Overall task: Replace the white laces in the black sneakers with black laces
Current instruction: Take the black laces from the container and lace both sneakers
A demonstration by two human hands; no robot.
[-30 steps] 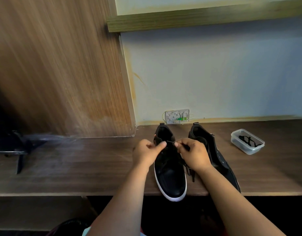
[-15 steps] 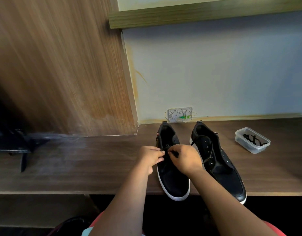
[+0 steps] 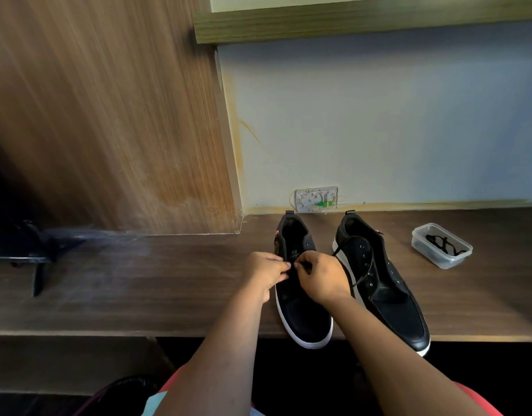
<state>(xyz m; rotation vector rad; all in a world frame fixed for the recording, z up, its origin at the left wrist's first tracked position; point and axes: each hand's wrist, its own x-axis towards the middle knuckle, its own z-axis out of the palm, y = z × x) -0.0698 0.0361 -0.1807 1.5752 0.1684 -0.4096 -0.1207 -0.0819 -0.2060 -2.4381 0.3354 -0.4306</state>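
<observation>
At the bottom of the frame two bare forearms rise from a lap in red cloth toward the centre. The left hand (image 3: 266, 273) and the right hand (image 3: 320, 277) meet over the tongue of the left sneaker (image 3: 300, 310), fingertips nearly touching. Both hands have curled fingers pinching a thin black lace (image 3: 365, 267) at the eyelets; the left hand's hold is partly hidden, so how much lace it has cannot be told. From the right hand the cord loops out to the right and drapes across the right sneaker (image 3: 387, 295).

Both sneakers are matte black with smooth white rubber soles, toes overhanging the near edge of the wooden desk (image 3: 138, 289), heels with small pull tabs pointing to the wall. The right sneaker shows rows of small metal eyelets and lies just beside its partner, slightly angled.

The desk is dark brown with long streaked grain. Right of centre, well apart from the shoes, stands a clear rectangular plastic container (image 3: 441, 246) with rounded corners, holding a tangle of black lace.

At the left edge rests a dark angular stand (image 3: 33, 253). Behind, a tall wood-grain panel (image 3: 108, 115) fills the upper left; a pale painted wall with a white socket plate (image 3: 315, 199) fills the right.
</observation>
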